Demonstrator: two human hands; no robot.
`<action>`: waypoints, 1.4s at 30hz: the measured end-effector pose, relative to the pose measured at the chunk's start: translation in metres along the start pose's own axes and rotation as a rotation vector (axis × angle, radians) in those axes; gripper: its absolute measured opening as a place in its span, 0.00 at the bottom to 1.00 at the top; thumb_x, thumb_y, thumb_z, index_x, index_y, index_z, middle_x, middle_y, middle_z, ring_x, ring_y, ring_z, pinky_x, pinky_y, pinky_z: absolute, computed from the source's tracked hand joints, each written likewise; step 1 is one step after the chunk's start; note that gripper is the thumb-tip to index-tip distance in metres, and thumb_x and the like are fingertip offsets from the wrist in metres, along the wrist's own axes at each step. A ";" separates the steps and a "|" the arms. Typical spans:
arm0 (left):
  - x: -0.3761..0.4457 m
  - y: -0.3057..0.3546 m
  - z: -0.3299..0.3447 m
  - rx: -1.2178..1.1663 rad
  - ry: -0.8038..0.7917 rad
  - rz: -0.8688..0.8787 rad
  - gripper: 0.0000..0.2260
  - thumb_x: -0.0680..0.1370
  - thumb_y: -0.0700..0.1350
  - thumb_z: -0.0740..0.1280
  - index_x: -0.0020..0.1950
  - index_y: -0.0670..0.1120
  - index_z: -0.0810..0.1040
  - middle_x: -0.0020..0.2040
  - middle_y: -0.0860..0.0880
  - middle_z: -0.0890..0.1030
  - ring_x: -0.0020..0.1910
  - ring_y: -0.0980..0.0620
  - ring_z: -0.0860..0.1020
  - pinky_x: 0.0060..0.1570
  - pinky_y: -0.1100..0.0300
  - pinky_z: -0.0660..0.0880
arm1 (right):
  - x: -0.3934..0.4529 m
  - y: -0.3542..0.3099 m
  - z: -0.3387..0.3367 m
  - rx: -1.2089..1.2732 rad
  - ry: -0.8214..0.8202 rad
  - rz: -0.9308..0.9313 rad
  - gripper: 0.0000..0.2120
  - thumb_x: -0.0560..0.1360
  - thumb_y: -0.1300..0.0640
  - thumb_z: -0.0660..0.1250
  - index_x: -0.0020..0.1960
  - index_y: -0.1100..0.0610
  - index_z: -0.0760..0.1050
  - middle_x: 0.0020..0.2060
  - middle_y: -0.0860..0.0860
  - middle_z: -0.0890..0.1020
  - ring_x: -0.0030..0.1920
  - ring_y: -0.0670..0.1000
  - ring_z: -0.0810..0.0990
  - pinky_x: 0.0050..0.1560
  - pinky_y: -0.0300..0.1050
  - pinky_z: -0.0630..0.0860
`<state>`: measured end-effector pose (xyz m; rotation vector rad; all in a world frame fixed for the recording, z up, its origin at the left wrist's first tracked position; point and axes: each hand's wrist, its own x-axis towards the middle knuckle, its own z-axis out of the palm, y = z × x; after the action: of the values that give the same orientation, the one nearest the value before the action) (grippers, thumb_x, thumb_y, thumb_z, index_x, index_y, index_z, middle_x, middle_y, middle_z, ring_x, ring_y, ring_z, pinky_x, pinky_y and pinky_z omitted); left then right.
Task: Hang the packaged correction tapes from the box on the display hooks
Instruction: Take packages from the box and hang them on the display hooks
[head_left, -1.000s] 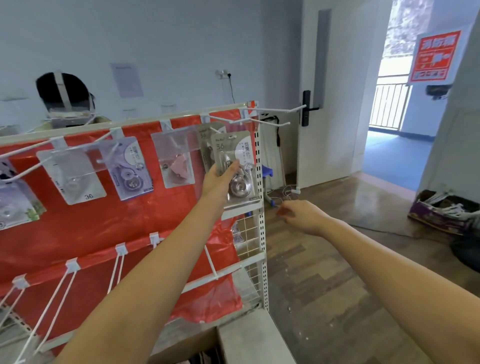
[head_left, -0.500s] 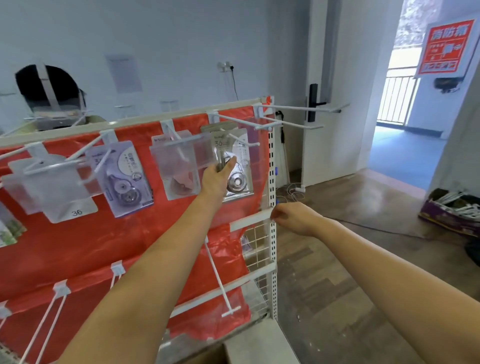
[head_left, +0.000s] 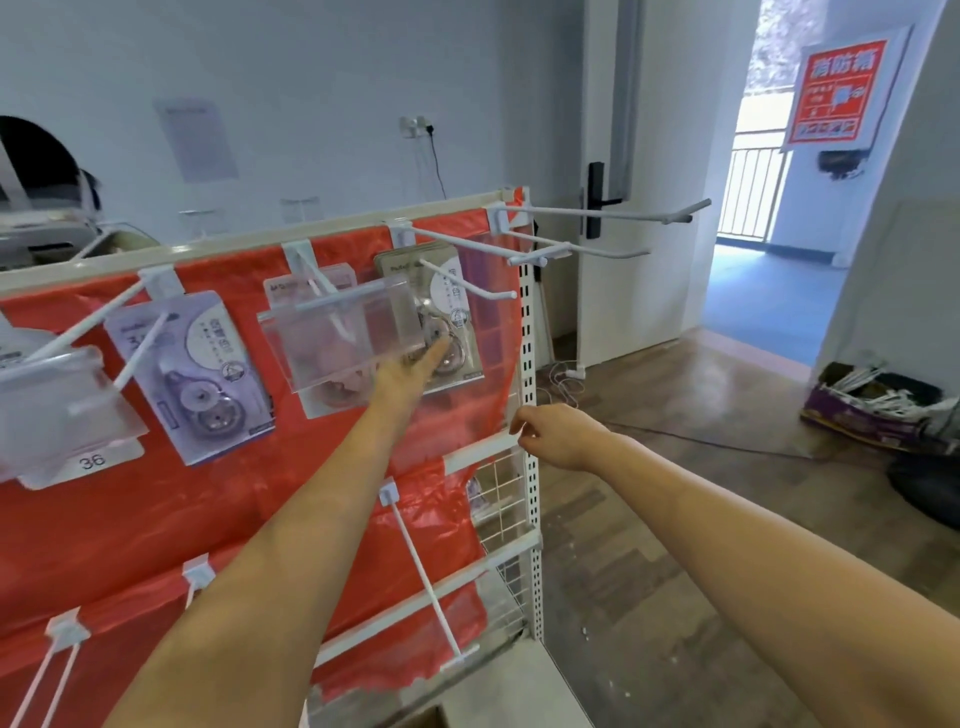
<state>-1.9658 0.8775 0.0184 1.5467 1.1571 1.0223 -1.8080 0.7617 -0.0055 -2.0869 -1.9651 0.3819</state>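
A packaged correction tape (head_left: 451, 317) hangs at the back of a white display hook (head_left: 467, 283), against the red-covered rack (head_left: 156, 519). My left hand (head_left: 408, 366) reaches up to its lower part, one straight digit touching the pack's front; a clear label holder (head_left: 337, 332) partly covers the hand. My right hand (head_left: 561, 436) hovers by the rack's right upright (head_left: 530, 405), fingers loosely curled and holding nothing. A purple pack (head_left: 208, 374) and a pinkish pack (head_left: 332, 389) hang on hooks further left.
Two long bare hooks (head_left: 597, 212) stick out at the rack's top right corner. A lower bare hook (head_left: 426, 577) juts toward me. A sliver of cardboard box (head_left: 421, 721) shows at the bottom edge. A purple carton (head_left: 872, 410) lies on the floor by the open doorway.
The pack has slid back along its hook to the rack. My left hand's grip on it has loosened to a touch. My right hand moved slightly toward the upright.
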 end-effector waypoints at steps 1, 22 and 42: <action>-0.009 -0.003 -0.001 0.002 -0.053 -0.009 0.27 0.73 0.57 0.69 0.63 0.39 0.74 0.53 0.46 0.81 0.46 0.50 0.80 0.48 0.57 0.78 | -0.002 -0.001 0.001 -0.007 0.005 0.017 0.14 0.79 0.59 0.58 0.63 0.58 0.72 0.59 0.55 0.79 0.59 0.54 0.77 0.60 0.49 0.72; -0.210 -0.010 -0.125 1.384 -0.112 0.066 0.23 0.78 0.59 0.60 0.66 0.44 0.71 0.63 0.40 0.74 0.62 0.39 0.72 0.61 0.48 0.71 | -0.090 -0.138 0.024 -0.212 0.147 -0.124 0.18 0.78 0.57 0.57 0.67 0.57 0.69 0.64 0.58 0.71 0.65 0.59 0.69 0.63 0.55 0.69; -0.345 -0.076 -0.235 1.340 -0.241 -0.054 0.19 0.80 0.57 0.58 0.66 0.49 0.72 0.63 0.45 0.76 0.60 0.43 0.74 0.59 0.50 0.73 | -0.168 -0.221 0.128 -0.208 -0.005 -0.111 0.20 0.77 0.55 0.59 0.68 0.58 0.67 0.66 0.59 0.71 0.66 0.61 0.68 0.67 0.54 0.67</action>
<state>-2.2799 0.5963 -0.0318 2.4884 1.8078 -0.1547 -2.0694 0.6074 -0.0433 -2.0837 -2.1952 0.1675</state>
